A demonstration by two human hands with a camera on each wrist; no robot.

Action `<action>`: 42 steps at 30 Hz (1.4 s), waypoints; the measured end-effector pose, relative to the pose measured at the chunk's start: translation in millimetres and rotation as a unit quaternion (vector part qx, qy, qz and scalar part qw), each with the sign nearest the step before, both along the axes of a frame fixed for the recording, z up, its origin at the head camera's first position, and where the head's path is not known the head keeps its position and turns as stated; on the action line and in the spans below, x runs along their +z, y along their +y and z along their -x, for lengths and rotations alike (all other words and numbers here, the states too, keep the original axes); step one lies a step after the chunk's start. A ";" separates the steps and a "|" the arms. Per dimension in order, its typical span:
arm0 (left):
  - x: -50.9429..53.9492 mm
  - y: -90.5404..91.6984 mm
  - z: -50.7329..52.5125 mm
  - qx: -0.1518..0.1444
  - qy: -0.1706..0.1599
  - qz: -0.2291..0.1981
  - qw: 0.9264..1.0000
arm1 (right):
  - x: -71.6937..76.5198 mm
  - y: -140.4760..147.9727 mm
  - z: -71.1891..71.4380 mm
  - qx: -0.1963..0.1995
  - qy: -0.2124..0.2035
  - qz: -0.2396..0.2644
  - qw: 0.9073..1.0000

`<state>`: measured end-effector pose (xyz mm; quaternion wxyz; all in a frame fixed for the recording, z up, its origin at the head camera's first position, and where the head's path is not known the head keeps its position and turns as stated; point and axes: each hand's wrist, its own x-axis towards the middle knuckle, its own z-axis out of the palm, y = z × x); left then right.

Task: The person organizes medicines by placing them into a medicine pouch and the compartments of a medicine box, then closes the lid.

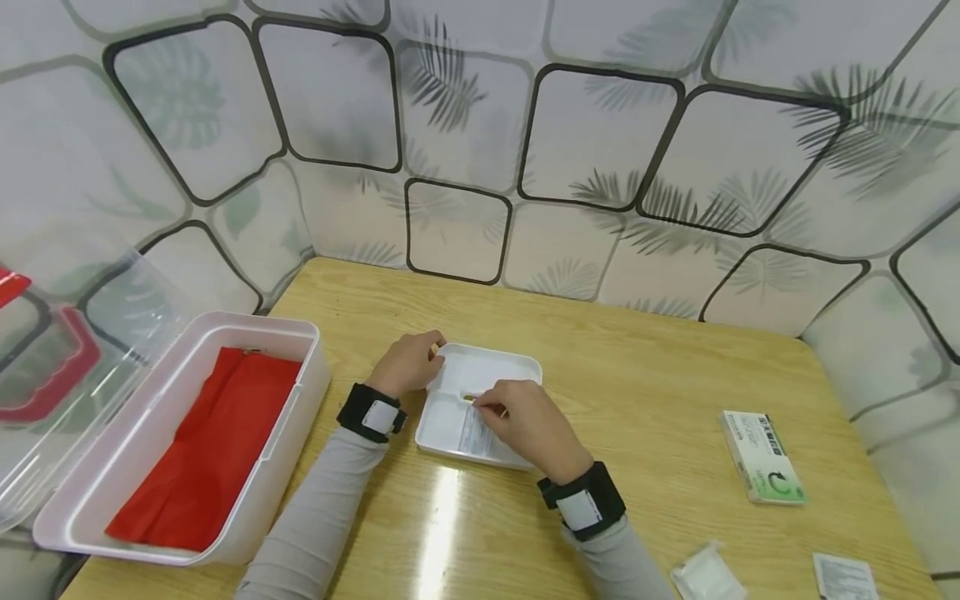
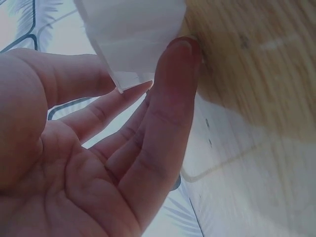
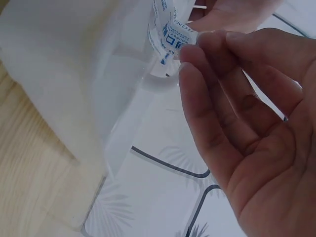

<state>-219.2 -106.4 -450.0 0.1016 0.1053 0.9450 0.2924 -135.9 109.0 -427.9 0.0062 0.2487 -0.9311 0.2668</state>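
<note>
A shallow white divided tray with a small slot near its middle lies on the table. My left hand holds the tray's far left corner; in the left wrist view the white wall sits between thumb and fingers. Over the middle of the tray, my right hand pinches an adhesive bandage in a white wrapper with blue print, beside the slot. More clear-and-white wrappers lie in the near compartment, partly covered by the right hand.
To the left stands a white box with a red cloth pouch inside and its clear lid swung open. At right are a white-green carton, a clear bag of white material and a flat printed packet.
</note>
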 end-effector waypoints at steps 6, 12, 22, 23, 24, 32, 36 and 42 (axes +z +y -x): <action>-1.8 0.4 0.1 0.001 -0.007 -0.003 1.000 | 5.0 15.5 -15.8 -0.038 0.003 0.003 0.999; -0.3 1.1 1.9 0.005 -0.005 0.001 1.000 | 3.8 46.4 -34.7 -0.075 0.005 -0.012 0.997; -4.8 1.0 1.2 0.015 0.002 -0.013 1.000 | 17.2 119.2 -71.0 -0.143 0.004 -0.058 0.988; -5.4 1.0 1.0 0.016 0.001 -0.014 1.000 | 18.8 128.5 -75.0 -0.156 -0.006 -0.066 0.986; -6.4 1.0 0.9 0.017 0.001 -0.016 1.000 | 19.9 138.3 -78.9 -0.167 -0.018 -0.070 0.983; -8.9 3.9 1.8 0.025 0.012 -0.020 0.999 | 10.7 207.3 -113.1 -0.229 -0.201 -0.106 0.946; -10.6 5.0 1.3 0.035 0.017 -0.031 0.999 | -3.5 223.9 -129.0 -0.252 -0.224 -0.114 0.934; -11.5 5.1 -0.2 0.047 0.012 -0.044 0.998 | -17.5 237.6 -145.8 -0.290 -0.210 -0.114 0.927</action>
